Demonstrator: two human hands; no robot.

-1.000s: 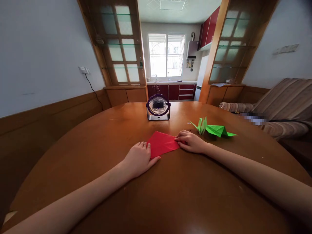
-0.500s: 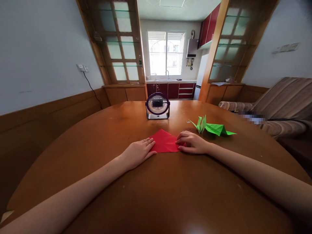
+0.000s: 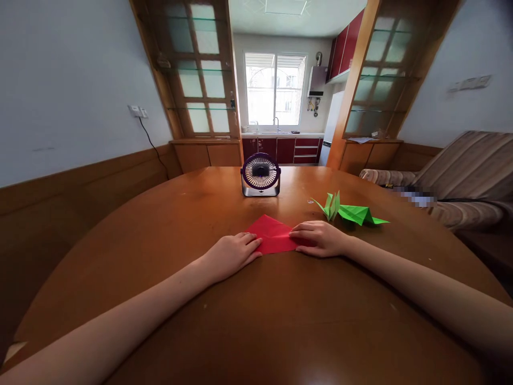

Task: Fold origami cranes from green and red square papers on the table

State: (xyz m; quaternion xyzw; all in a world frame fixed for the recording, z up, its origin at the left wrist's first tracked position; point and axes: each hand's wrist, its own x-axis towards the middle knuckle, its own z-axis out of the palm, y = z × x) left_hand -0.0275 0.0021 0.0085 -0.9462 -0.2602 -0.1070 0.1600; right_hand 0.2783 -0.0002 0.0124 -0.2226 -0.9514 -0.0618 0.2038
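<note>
At a round wooden table (image 3: pixel 256 321), a person presses a folded red paper (image 3: pixel 273 235) flat with both hands. The left hand (image 3: pixel 232 255) lies palm down, fingers (image 3: pixel 250 245) together on the sheet's left corner; the right hand (image 3: pixel 320 239) rests on its right corner, fingers extended and close together, though their tips are hard to make out. Green folded paper figures (image 3: pixel 348 211) sit just beyond the right hand, and a small desk fan (image 3: pixel 260 175) stands farther back.
</note>
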